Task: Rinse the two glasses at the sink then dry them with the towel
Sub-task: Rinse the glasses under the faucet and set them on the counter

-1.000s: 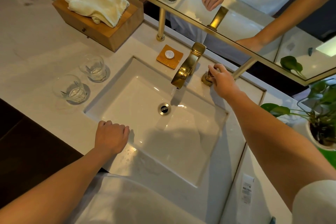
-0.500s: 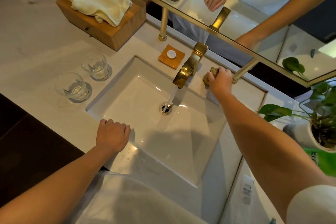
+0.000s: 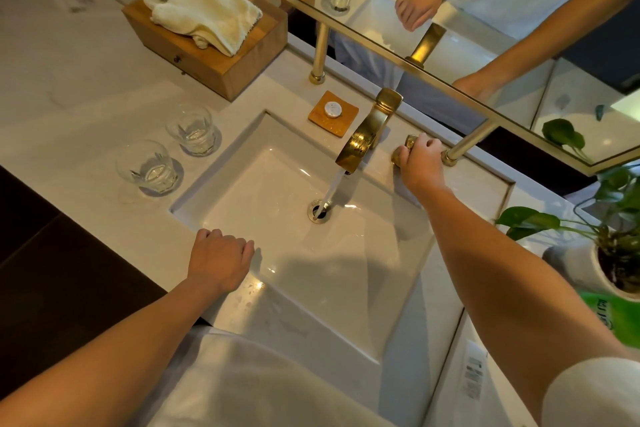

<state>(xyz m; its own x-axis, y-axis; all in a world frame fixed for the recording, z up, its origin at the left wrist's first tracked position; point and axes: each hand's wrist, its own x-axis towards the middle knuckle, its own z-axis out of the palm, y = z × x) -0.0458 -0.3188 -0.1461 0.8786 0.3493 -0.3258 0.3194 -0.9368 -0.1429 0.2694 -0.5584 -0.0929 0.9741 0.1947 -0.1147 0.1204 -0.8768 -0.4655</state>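
Note:
Two clear glasses stand upright on the counter left of the sink (image 3: 242,204): the near glass (image 3: 150,166) and the far glass (image 3: 194,130). A cream towel (image 3: 204,10) lies on a wooden box (image 3: 214,55) behind them. My right hand (image 3: 420,163) grips the gold tap handle (image 3: 403,147) beside the gold faucet (image 3: 367,135). Water streams from the spout into the drain (image 3: 318,211). My left hand (image 3: 220,260) rests with curled fingers on the sink's front rim and holds nothing.
An orange soap dish (image 3: 332,114) sits behind the basin. A gold-framed mirror (image 3: 450,10) on posts runs along the back. A potted plant (image 3: 613,253) and a green packet (image 3: 613,315) stand at the right. The counter's dark front edge drops off at the left.
My right hand turned the tap handle and water began to run, now a fuller stream. My left hand stayed on the rim.

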